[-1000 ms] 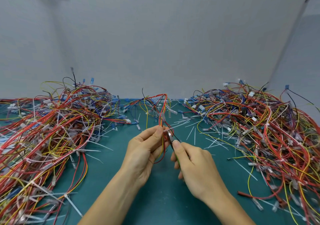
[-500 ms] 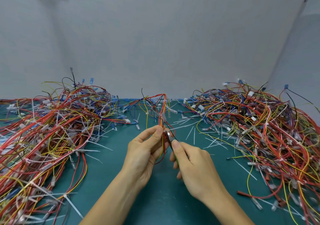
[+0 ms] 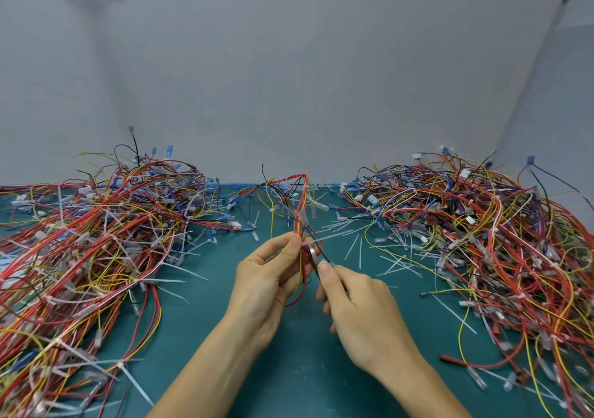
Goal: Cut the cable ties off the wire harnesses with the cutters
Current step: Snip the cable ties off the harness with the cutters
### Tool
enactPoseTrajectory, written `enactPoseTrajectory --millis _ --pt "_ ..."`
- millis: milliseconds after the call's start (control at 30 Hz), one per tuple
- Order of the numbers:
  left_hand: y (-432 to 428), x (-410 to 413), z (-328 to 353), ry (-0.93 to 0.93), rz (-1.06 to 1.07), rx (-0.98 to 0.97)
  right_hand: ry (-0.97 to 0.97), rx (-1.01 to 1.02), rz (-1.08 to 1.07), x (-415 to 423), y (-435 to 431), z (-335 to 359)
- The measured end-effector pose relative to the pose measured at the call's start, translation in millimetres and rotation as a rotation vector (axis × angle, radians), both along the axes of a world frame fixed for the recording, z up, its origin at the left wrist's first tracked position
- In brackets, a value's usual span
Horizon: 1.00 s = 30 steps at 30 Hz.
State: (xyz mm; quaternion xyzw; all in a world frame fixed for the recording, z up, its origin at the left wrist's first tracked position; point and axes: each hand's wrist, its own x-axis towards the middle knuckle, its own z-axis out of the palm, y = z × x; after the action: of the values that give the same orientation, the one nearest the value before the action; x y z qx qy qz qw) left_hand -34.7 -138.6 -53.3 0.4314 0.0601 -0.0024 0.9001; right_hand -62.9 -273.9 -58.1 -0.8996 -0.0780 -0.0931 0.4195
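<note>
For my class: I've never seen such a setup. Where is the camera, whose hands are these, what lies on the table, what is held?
No machine here: a person works bare-handed, filmed by one camera worn on the head, looking down. The left hand pinches a wire bundle; the right hand holds small metal cutters at it. On the green mat lie a left heap and a right heap of wires, with loose white ties between.

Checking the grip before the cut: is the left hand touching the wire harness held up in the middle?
Touching. The head view shows the left hand pinching the red-and-yellow wire harness between thumb and fingers.
</note>
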Motion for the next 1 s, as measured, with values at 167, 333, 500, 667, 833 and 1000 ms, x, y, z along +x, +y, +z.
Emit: enactPoseTrajectory --millis 167,333,500,667,833,1000 --pt "-0.7 -1.0 0.2 -0.004 -0.004 0.004 0.000 -0.029 -0.009 0.1 -0.1 -1.2" --pt "-1.5 -1.5 -0.7 -0.010 -0.001 0.018 0.002 -0.042 -0.014 0.3 -1.0 -1.2" --pt "-1.8 -1.4 -0.5 -0.019 0.013 0.036 -0.014 -0.019 -0.012 -0.6 0.1 -1.1" --pt "-3.3 -2.6 -1.5 -0.004 0.012 0.029 -0.024 -0.021 -0.023 0.5 0.1 -2.3" --pt "-4.3 -3.9 -0.5 -0.005 0.014 0.027 -0.035 -0.052 -0.027 0.2 -0.2 -2.2" --pt "-6.0 -4.5 0.3 -0.006 0.024 0.019 -0.082 -0.141 -0.042 -2.5 -0.4 1.2"
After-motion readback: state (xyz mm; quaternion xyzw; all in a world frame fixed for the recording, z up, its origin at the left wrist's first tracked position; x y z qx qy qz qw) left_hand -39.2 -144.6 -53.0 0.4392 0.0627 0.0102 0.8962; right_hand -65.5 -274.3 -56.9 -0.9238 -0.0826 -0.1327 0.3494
